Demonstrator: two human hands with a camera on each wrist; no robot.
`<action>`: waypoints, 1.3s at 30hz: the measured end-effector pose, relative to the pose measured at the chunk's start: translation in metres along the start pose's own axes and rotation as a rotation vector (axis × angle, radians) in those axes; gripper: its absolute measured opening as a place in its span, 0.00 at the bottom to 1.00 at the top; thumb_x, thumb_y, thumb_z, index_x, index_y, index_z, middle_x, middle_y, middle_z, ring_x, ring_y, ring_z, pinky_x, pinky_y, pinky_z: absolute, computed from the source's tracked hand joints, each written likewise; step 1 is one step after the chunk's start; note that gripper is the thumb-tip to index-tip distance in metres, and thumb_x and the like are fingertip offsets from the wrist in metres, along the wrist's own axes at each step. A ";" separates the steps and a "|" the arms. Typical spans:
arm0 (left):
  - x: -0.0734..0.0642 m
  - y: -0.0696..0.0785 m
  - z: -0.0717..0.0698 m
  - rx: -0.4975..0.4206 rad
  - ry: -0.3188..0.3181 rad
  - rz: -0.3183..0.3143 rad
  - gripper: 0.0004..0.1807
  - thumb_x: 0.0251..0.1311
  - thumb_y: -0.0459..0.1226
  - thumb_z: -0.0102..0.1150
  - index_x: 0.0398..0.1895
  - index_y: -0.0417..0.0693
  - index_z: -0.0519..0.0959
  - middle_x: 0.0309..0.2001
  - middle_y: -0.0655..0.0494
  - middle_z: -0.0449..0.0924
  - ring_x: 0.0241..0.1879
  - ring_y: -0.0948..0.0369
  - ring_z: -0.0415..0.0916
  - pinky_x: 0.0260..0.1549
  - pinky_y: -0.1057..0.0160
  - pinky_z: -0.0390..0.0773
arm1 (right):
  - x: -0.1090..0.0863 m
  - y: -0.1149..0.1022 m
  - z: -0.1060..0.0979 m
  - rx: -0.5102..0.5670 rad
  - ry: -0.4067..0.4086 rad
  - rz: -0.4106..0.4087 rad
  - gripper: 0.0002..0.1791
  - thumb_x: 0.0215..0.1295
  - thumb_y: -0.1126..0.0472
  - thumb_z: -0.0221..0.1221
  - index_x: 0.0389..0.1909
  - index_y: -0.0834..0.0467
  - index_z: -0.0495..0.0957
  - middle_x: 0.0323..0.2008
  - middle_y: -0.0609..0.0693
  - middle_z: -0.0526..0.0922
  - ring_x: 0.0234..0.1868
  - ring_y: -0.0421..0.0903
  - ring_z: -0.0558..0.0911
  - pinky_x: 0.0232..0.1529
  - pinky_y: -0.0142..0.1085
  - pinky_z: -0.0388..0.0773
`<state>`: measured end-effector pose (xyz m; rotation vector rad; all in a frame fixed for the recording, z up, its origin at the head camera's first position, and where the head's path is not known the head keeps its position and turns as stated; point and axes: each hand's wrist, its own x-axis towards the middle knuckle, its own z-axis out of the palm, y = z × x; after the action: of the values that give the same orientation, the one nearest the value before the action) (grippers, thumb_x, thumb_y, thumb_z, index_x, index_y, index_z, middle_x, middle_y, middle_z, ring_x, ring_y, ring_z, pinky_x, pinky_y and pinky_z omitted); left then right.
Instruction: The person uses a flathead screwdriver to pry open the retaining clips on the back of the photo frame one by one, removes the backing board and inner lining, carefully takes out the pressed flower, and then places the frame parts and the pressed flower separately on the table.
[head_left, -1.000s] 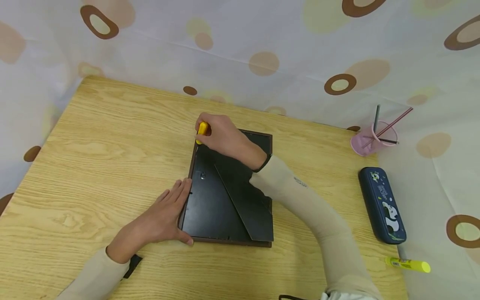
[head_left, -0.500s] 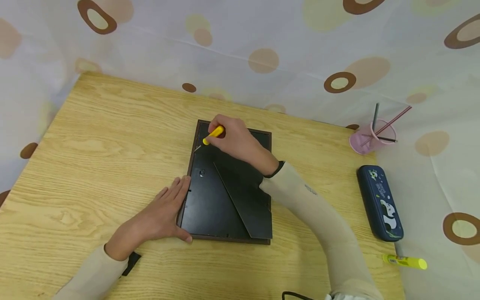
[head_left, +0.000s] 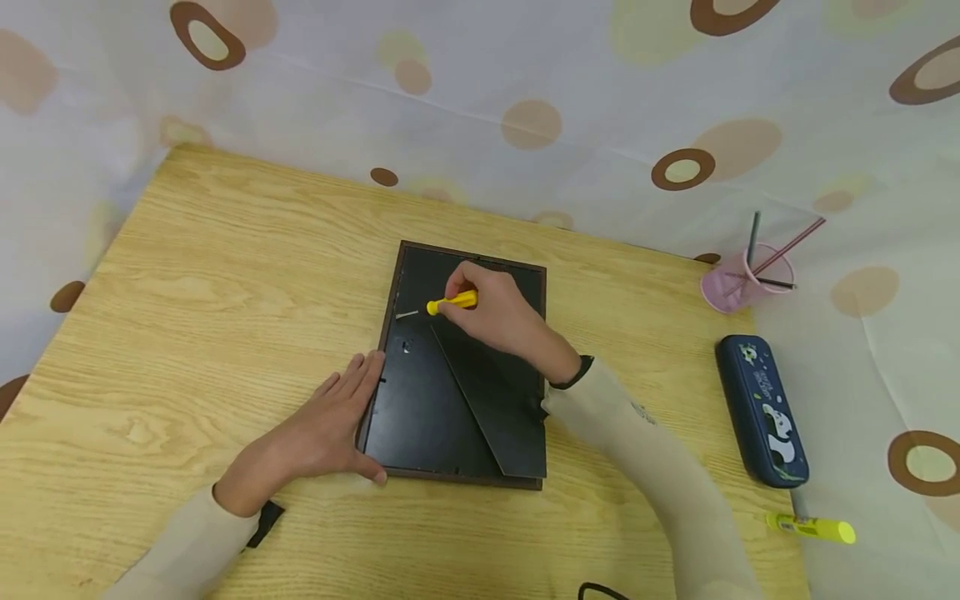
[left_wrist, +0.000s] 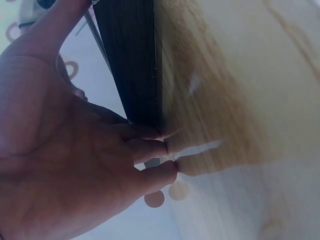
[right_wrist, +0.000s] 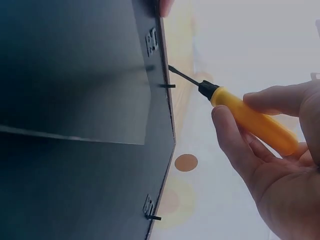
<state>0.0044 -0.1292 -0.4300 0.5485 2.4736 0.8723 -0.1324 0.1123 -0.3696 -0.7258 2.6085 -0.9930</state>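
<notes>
A picture frame (head_left: 420,417) lies face down, its black backing and slanted easel leg (head_left: 487,400) showing. My left hand (head_left: 322,429) rests with straight fingers along its left edge, thumb at the near left corner. In the left wrist view, the fingertips (left_wrist: 170,169) reach the table beside the frame's dark side. My right hand (head_left: 498,312) grips a flathead screwdriver (right_wrist: 255,122) by its yellow handle between thumb and fingers. Its tip is close to the left rim, near a small bent metal tab (right_wrist: 170,86). Another tab (right_wrist: 156,218) sticks out farther along.
At the right edge of the wooden table (head_left: 247,275) stand a pink cup (head_left: 723,287) with several pencils, a dark blue pencil case (head_left: 763,412) and a yellow glue stick (head_left: 813,528). A spotted cloth (head_left: 465,50) covers the wall behind. A black cord (head_left: 600,590) shows at the bottom.
My right hand has moved from the frame's far left corner nearer to me and rightward, tilting the screwdriver flatter, so its shaft now shows. The left hand stays in place.
</notes>
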 end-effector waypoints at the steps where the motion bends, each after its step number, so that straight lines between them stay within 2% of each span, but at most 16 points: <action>1: 0.000 0.000 0.000 -0.001 0.001 0.001 0.81 0.31 0.58 0.84 0.79 0.34 0.37 0.79 0.34 0.37 0.78 0.40 0.35 0.71 0.36 0.46 | -0.003 0.001 0.000 -0.003 0.003 -0.008 0.09 0.64 0.62 0.67 0.37 0.59 0.76 0.36 0.53 0.82 0.31 0.47 0.79 0.36 0.35 0.81; 7: 0.000 0.000 0.000 -0.003 -0.008 -0.003 0.81 0.31 0.57 0.84 0.79 0.35 0.36 0.79 0.35 0.36 0.78 0.40 0.34 0.71 0.36 0.45 | -0.018 0.006 0.002 0.002 0.019 -0.058 0.09 0.62 0.64 0.68 0.35 0.59 0.76 0.35 0.53 0.83 0.30 0.46 0.80 0.36 0.35 0.81; 13: 0.000 0.000 0.000 -0.013 -0.012 0.002 0.81 0.32 0.56 0.84 0.79 0.35 0.36 0.79 0.37 0.35 0.78 0.41 0.33 0.71 0.36 0.44 | -0.031 0.008 0.004 0.010 0.002 -0.086 0.09 0.61 0.64 0.69 0.34 0.58 0.77 0.36 0.52 0.85 0.31 0.43 0.82 0.35 0.34 0.81; 23: 0.000 -0.002 0.001 -0.018 -0.003 0.009 0.81 0.32 0.57 0.84 0.80 0.36 0.36 0.80 0.38 0.35 0.78 0.41 0.33 0.71 0.36 0.44 | -0.046 0.005 0.006 0.030 -0.014 -0.039 0.09 0.60 0.63 0.70 0.37 0.58 0.79 0.37 0.52 0.84 0.28 0.43 0.77 0.31 0.33 0.79; 33: 0.000 -0.001 -0.001 -0.021 -0.008 0.009 0.81 0.33 0.56 0.84 0.80 0.36 0.35 0.80 0.38 0.34 0.78 0.41 0.33 0.71 0.37 0.44 | -0.058 0.001 0.006 -0.045 -0.106 -0.084 0.09 0.60 0.66 0.70 0.39 0.59 0.81 0.39 0.52 0.84 0.30 0.43 0.77 0.34 0.32 0.79; 39: -0.001 -0.001 -0.002 -0.028 -0.010 0.017 0.81 0.33 0.56 0.84 0.80 0.36 0.35 0.80 0.38 0.34 0.78 0.41 0.32 0.71 0.37 0.43 | -0.062 -0.006 0.006 -0.057 -0.173 -0.047 0.08 0.61 0.65 0.69 0.39 0.58 0.81 0.39 0.52 0.85 0.32 0.43 0.79 0.36 0.32 0.81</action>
<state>0.0036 -0.1313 -0.4293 0.5633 2.4471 0.9078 -0.0760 0.1385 -0.3665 -0.8507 2.4889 -0.8310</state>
